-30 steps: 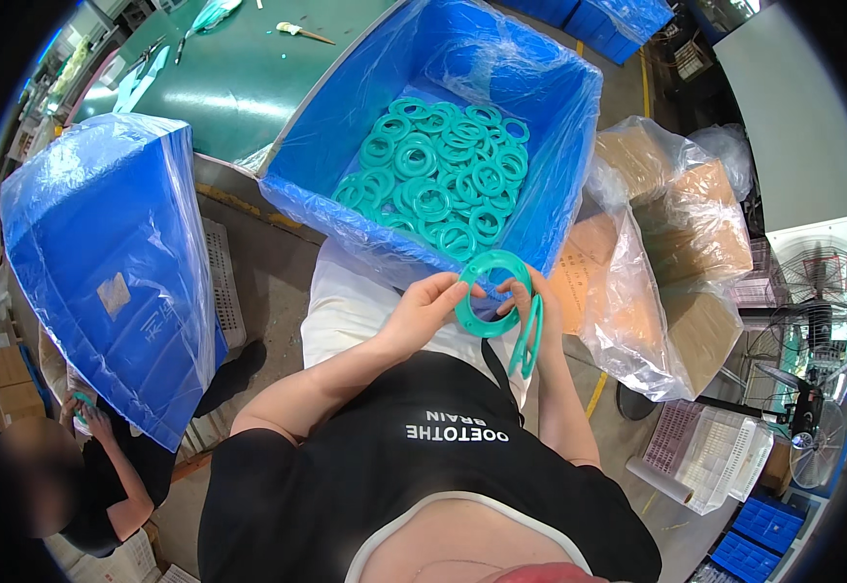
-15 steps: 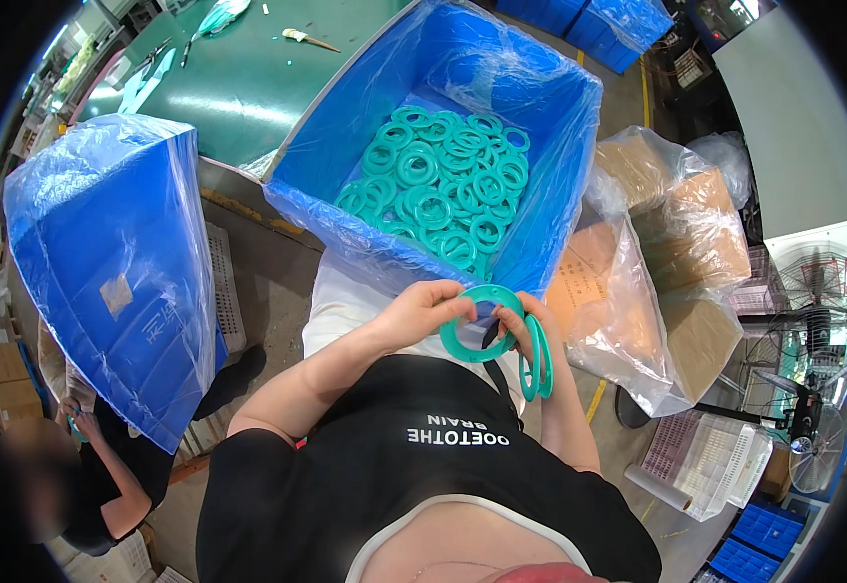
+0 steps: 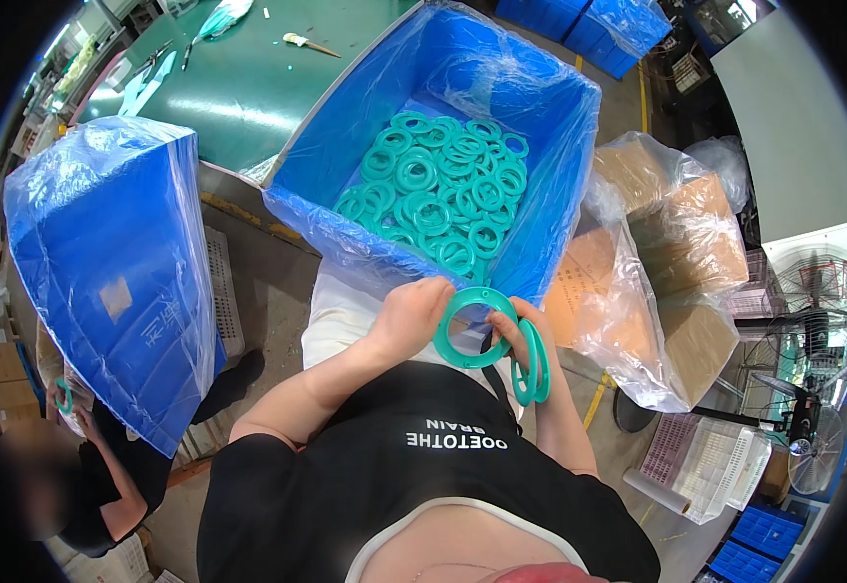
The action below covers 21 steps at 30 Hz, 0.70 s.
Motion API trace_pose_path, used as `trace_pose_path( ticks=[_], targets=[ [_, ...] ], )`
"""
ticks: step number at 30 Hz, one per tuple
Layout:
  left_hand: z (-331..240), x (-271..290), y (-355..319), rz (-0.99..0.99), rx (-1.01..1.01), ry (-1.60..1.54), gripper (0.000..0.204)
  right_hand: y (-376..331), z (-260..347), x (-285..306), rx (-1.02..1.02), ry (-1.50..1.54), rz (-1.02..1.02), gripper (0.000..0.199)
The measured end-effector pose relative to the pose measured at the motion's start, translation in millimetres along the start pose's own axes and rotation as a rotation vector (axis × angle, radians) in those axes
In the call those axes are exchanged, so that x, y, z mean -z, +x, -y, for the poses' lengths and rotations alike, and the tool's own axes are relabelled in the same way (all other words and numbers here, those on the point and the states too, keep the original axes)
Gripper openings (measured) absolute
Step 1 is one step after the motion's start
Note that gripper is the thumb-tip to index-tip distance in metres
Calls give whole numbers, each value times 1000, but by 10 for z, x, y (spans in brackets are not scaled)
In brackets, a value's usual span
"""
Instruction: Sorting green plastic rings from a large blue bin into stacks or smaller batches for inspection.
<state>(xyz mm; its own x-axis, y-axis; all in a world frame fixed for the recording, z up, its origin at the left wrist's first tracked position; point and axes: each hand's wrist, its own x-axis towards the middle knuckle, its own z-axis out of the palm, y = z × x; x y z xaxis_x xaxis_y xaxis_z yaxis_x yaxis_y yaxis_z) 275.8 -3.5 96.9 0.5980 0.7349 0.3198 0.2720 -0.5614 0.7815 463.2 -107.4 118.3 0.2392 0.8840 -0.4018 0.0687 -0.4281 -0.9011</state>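
Note:
My left hand [image 3: 409, 319] grips a flat teal ring [image 3: 472, 328] by its left edge, held face-up in front of my chest. My right hand [image 3: 513, 335] pinches the same ring's right side, and two more teal rings [image 3: 532, 364] hang on edge from its fingers. Just beyond my hands stands a blue bin lined with clear plastic [image 3: 331, 155], holding several loose teal rings [image 3: 438, 189] of the same kind.
A second blue plastic-wrapped bin [image 3: 113, 282] stands at my left. Cardboard boxes in clear bags [image 3: 676, 262] sit at my right. A green table [image 3: 249, 78] with small tools lies behind. Another person [image 3: 74, 486] crouches at lower left holding a teal ring.
Both hands have drawn the teal ring down from the bin's rim toward my chest. The extra rings now hang lower from my right hand.

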Motion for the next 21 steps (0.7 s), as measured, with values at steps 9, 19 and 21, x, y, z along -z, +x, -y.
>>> trace_pose_path(
  ticks=[9, 19, 21],
  targets=[
    [176, 54, 14, 135, 744, -1152, 21, 0, -38, 15, -13, 150, -107, 22],
    [-42, -60, 70, 464, 370, -623, 26, 92, -94, 14, 103, 29, -8, 20],
    [15, -136, 57, 81, 317, -664, 26, 113, -83, -3, 96, 232, -30, 22]
  ],
)
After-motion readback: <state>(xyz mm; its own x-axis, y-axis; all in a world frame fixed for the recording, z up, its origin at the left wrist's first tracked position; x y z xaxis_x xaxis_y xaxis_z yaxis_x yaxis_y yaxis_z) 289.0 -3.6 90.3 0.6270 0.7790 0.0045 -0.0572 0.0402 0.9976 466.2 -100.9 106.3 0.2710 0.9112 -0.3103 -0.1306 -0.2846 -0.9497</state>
